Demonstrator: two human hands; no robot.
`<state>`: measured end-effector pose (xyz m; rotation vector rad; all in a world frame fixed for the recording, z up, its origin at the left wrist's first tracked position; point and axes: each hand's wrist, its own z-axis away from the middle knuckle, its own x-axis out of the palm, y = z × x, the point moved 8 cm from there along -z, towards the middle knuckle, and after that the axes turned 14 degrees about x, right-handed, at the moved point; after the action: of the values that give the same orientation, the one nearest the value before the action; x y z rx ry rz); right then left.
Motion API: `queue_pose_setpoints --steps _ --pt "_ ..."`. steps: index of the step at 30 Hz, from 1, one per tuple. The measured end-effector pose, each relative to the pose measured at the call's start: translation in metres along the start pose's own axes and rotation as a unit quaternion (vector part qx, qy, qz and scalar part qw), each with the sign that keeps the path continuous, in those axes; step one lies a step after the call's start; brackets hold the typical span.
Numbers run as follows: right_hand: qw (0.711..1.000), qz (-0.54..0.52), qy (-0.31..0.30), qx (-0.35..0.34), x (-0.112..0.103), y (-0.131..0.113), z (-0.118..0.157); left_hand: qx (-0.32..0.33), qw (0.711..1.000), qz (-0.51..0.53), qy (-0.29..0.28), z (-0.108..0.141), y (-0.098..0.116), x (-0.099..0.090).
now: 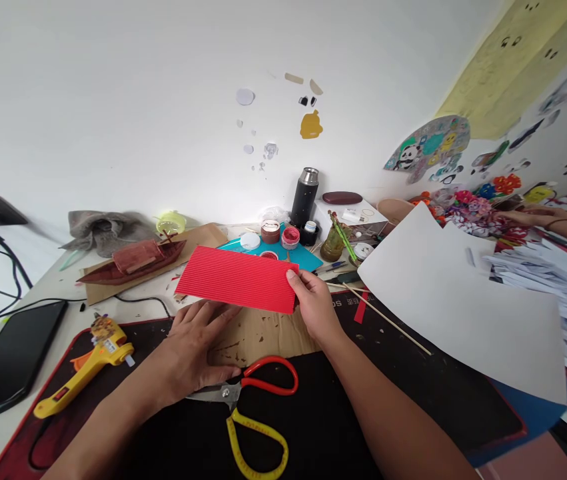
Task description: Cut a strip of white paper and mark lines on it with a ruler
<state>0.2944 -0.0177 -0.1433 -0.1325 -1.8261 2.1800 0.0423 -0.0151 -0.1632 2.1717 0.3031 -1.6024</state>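
A sheet of red corrugated paper (238,279) is pinched at its right edge by my right hand (316,301), thumb on top. It is held up over a piece of brown cardboard (266,337) on the black mat. My left hand (196,350) lies palm down at the cardboard's left side with its fingers apart, the fingertips just under the sheet's lower edge. By its thumb are scissors (226,393) with one red and one yellow handle, lying with the blades partly beneath the hand. Whether the thumb touches them I cannot tell.
At left are a yellow glue gun (88,367), a black phone (13,357) and a reddish-brown model boat (136,260). Paint jars (290,238) and a black flask (306,197) stand behind. A large white sheet (463,313) and a thin stick (388,320) lie right; another person's arm (538,217) reaches in.
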Motion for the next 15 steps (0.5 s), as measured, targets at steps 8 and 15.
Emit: queue_pose_setpoints --steps 8,15 --pt "1.000 -0.011 0.012 0.003 -0.0029 -0.0012 -0.0004 0.020 0.998 -0.033 0.041 -0.0041 0.0061 -0.0079" --pt "1.000 -0.008 0.006 -0.004 -0.0014 0.0021 -0.0049 0.024 0.997 -0.040 0.062 0.0002 -0.0020 0.0009"
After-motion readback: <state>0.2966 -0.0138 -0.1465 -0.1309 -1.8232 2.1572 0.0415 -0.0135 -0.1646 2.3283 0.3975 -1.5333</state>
